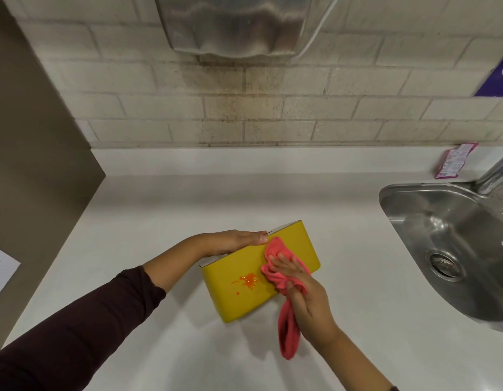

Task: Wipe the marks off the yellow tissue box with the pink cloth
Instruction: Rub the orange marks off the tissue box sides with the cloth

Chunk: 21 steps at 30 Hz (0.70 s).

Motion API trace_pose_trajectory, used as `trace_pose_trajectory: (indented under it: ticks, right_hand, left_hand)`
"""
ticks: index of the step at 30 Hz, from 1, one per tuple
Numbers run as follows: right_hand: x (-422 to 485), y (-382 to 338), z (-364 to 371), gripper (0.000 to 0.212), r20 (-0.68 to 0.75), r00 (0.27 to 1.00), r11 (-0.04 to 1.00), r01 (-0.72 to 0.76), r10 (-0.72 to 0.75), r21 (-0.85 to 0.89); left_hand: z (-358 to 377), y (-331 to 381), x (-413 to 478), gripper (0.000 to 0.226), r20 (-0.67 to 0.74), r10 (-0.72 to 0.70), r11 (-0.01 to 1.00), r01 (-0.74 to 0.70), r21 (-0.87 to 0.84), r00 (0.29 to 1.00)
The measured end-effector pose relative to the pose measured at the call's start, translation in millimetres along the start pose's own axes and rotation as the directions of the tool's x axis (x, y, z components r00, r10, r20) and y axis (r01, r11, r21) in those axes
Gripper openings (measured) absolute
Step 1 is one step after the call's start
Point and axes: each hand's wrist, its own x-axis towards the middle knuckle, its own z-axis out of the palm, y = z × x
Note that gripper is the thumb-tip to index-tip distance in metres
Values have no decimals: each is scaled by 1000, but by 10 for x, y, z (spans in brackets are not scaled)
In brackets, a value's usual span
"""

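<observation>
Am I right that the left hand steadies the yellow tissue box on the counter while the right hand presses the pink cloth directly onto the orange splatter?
Not quite. The head view shows the right hand pressing the pink cloth on the yellow tissue box beside the orange splatter, to its right, not onto it; the splatter lies uncovered. The left hand does steady the box on the counter.

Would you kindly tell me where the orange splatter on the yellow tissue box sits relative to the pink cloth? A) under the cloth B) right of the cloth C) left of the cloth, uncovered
C: the orange splatter lies bare on the yellow tissue box, left of the pink cloth.
</observation>
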Motion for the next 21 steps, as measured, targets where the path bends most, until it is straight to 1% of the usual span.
trace_pose_trajectory:
  ticks: [2,4,6,8,10,11,13,14,16,19,21]
  right_hand:
    - [30,-80,128,41,-66,996,998,-50,52,27]
    - [57,-201,308,39,-59,997,999,-47,47,0]
    - [54,-273,423,42,13,1000,999,-10,11,-38]
    - [21,-245,404,46,127,990,996,71,-62,-62]
    - [-2,-154,251,47,198,976,994,104,-96,-30]
    - [-4,-107,167,46,184,980,997,83,-81,-4]
    - [-2,-61,71,44,79,997,998,-3,-2,60]
    - [-1,-67,83,44,29,999,996,-37,35,82]
    - [18,-134,209,43,-6,998,995,-69,70,76]
    - [31,-276,424,43,32,998,998,-54,54,19]
    - [28,-328,467,45,133,991,1000,20,-17,-17]
  left_hand:
    - [-1,10,-4,69,7,8,999,-8,-33,1000]
    - [2,2,7,67,12,22,998,-21,-65,1000]
    - [4,-19,17,69,6,31,996,-30,-82,1000]
    - [2,-31,19,73,-11,27,997,-27,-73,1000]
    - [5,-27,25,72,-8,19,999,-19,-40,1000]
    - [8,-25,27,69,-10,10,1000,-10,-24,1000]
    - [11,-22,21,62,-26,-6,1000,5,-24,1000]
    - [14,-17,15,63,-30,-6,999,5,-34,1000]
    - [22,-7,1,71,-35,11,998,-13,-57,999]
    - [39,-18,8,77,-51,31,998,-34,-59,998]
    - [33,-36,18,77,-41,30,997,-33,-73,999]
